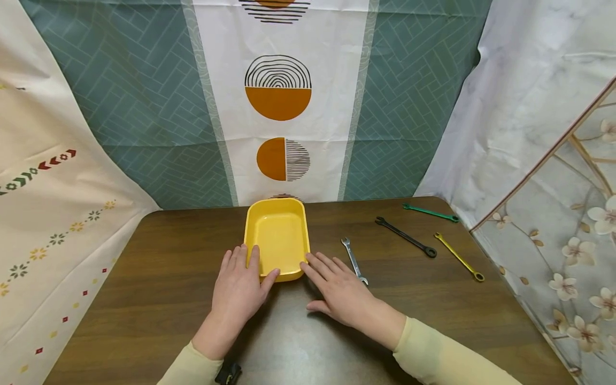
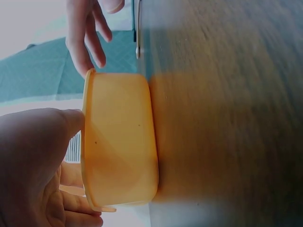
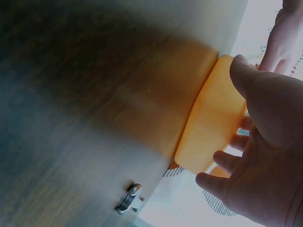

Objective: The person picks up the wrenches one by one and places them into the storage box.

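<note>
A yellow rectangular plastic tray stands on the wooden table, with nothing in it. My left hand rests at its near left corner, the fingers extended over the left rim and the thumb at the near rim. At the near right corner, my right hand reaches in with straight, spread fingers, fingertips right at the rim. The left wrist view shows the tray's outer wall close up, the left thumb tip at its rim. Just right of the right hand lies a silver open-ended wrench.
Farther right on the table lie a black wrench, a green wrench and a yellow wrench. A patterned curtain hangs behind the far edge, with printed cloths at both sides.
</note>
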`<act>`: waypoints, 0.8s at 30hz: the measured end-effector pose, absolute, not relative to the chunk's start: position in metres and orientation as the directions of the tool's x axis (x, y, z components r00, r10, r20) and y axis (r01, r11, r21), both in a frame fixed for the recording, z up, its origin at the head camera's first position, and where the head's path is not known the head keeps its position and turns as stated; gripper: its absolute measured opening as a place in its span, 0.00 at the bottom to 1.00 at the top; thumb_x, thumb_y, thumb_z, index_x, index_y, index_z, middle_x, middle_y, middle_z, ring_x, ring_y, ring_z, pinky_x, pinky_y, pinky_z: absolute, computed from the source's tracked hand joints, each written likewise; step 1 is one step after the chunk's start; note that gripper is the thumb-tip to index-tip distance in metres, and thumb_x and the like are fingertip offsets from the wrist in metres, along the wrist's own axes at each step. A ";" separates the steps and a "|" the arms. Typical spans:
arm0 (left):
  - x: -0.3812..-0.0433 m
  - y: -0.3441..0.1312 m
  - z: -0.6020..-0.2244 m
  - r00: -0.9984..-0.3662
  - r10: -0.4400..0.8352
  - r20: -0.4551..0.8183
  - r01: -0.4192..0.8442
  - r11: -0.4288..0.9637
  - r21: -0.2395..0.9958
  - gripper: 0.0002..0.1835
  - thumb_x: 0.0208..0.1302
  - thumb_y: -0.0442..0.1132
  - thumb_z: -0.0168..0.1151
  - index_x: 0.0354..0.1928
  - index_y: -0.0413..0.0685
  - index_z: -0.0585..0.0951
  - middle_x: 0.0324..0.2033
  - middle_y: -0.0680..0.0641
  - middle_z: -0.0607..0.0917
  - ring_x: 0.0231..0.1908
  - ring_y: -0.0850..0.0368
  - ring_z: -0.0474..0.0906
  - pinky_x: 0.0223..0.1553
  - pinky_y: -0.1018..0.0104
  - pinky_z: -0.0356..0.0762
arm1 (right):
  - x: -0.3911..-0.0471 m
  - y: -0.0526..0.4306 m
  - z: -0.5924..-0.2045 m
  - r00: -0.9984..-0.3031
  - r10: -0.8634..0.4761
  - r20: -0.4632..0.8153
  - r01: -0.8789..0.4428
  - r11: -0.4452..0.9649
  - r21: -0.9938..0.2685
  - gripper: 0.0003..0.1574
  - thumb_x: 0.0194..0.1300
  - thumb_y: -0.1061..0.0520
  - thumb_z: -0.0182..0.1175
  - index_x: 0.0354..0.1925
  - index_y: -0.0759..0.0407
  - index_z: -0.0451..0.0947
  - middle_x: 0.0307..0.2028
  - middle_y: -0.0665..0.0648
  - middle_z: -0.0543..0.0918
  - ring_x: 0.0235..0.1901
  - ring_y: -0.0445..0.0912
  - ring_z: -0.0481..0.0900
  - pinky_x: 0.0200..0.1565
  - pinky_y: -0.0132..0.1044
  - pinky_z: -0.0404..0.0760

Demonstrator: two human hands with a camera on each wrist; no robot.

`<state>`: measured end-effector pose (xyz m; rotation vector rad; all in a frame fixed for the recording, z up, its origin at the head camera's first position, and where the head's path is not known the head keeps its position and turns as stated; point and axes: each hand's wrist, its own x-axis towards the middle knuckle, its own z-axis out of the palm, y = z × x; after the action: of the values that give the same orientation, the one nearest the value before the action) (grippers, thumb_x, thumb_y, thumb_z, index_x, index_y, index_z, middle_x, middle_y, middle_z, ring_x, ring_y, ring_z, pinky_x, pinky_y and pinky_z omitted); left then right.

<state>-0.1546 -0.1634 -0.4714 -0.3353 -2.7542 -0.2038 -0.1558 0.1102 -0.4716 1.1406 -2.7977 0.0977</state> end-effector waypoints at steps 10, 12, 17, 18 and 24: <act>-0.153 -0.161 -0.472 -0.898 0.221 0.381 0.276 0.956 0.096 0.44 0.75 0.63 0.69 0.71 0.28 0.79 0.67 0.22 0.79 0.71 0.26 0.75 0.80 0.37 0.61 | -0.151 0.115 -0.470 -0.711 -0.690 0.135 -0.698 0.715 -0.024 0.58 0.76 0.29 0.66 0.87 0.55 0.60 0.86 0.61 0.61 0.84 0.60 0.60 0.79 0.61 0.66; -0.153 -0.161 -0.472 -0.898 0.225 0.378 0.281 0.954 0.099 0.44 0.75 0.63 0.69 0.71 0.28 0.79 0.67 0.22 0.79 0.71 0.26 0.75 0.80 0.37 0.61 | -0.151 0.116 -0.470 -0.711 -0.689 0.139 -0.698 0.716 -0.023 0.58 0.76 0.29 0.66 0.87 0.55 0.60 0.86 0.61 0.61 0.84 0.60 0.60 0.79 0.62 0.66; -0.153 -0.163 -0.471 -0.901 0.233 0.367 0.295 0.947 0.124 0.45 0.73 0.63 0.71 0.72 0.28 0.78 0.67 0.23 0.79 0.71 0.27 0.74 0.79 0.36 0.62 | -0.150 0.116 -0.472 -0.714 -0.686 0.141 -0.696 0.718 -0.030 0.57 0.76 0.29 0.66 0.87 0.55 0.60 0.86 0.61 0.61 0.83 0.60 0.60 0.78 0.62 0.66; -0.153 -0.164 -0.471 -0.901 0.233 0.365 0.298 0.945 0.133 0.45 0.73 0.62 0.72 0.72 0.28 0.78 0.67 0.23 0.79 0.71 0.28 0.74 0.79 0.36 0.62 | -0.150 0.116 -0.472 -0.715 -0.685 0.140 -0.695 0.718 -0.031 0.57 0.76 0.29 0.66 0.87 0.55 0.60 0.86 0.61 0.61 0.83 0.60 0.60 0.78 0.62 0.66; -0.154 -0.167 -0.469 -0.905 0.241 0.351 0.314 0.934 0.167 0.45 0.72 0.61 0.74 0.73 0.28 0.77 0.67 0.23 0.79 0.71 0.27 0.74 0.79 0.35 0.61 | -0.149 0.114 -0.472 -0.721 -0.679 0.135 -0.688 0.726 -0.022 0.57 0.76 0.29 0.66 0.87 0.55 0.60 0.86 0.61 0.61 0.83 0.60 0.60 0.78 0.61 0.67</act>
<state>-0.1538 -0.1666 -0.4689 -0.4080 -2.7628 -0.3153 -0.1487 0.1142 -0.4717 1.1168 -2.8083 0.1072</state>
